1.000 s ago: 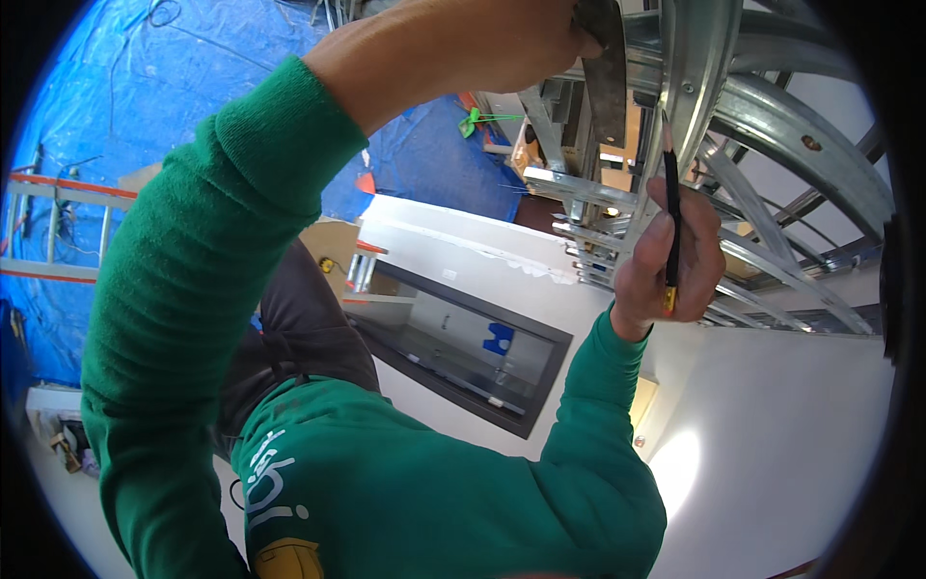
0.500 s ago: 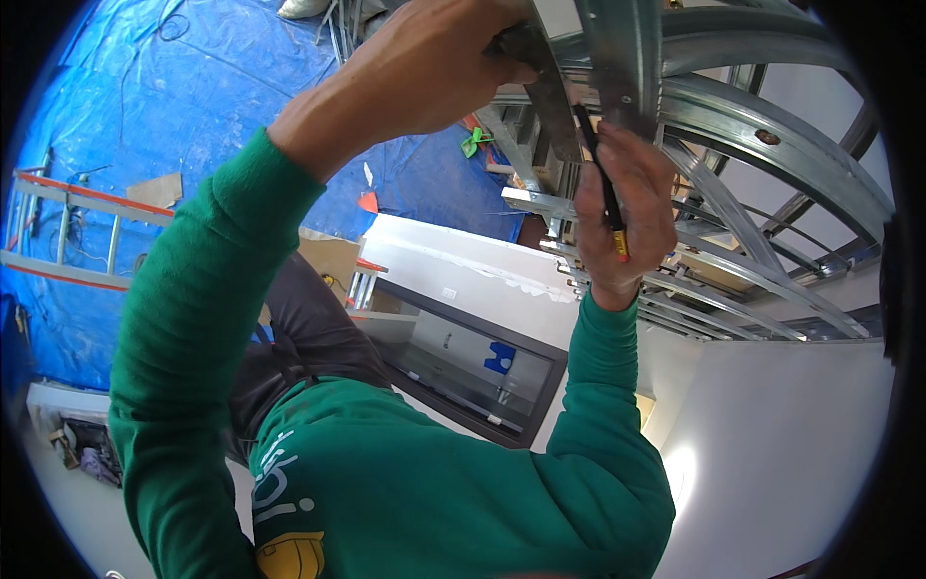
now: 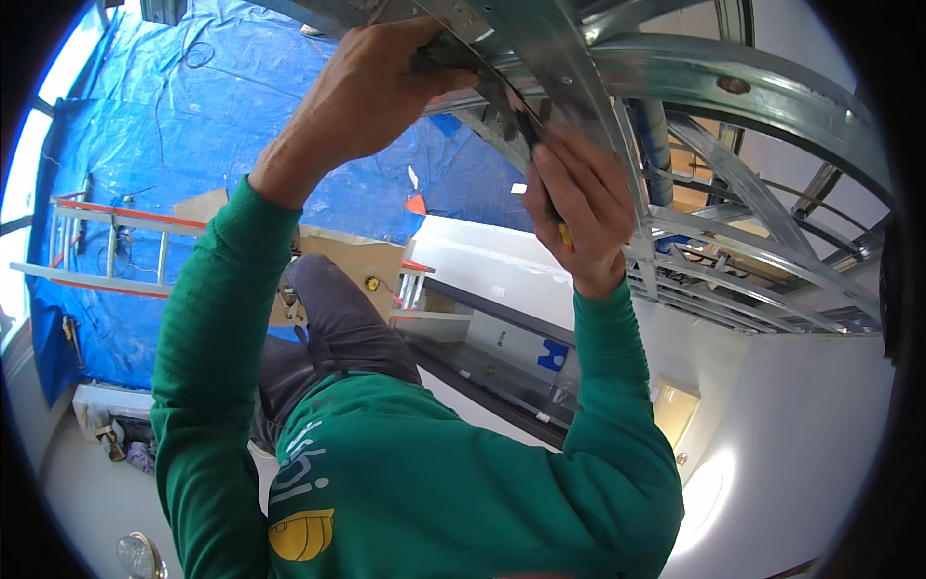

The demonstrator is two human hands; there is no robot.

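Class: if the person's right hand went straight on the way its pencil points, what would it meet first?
Led by the pencil, the right hand would likely meet the flat metal strip held in the left hand; depth and contact are unclear.

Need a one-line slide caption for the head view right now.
Left hand gripping a flat metal strip, right hand holding a pencil, beside metal framing above a blue tarp.
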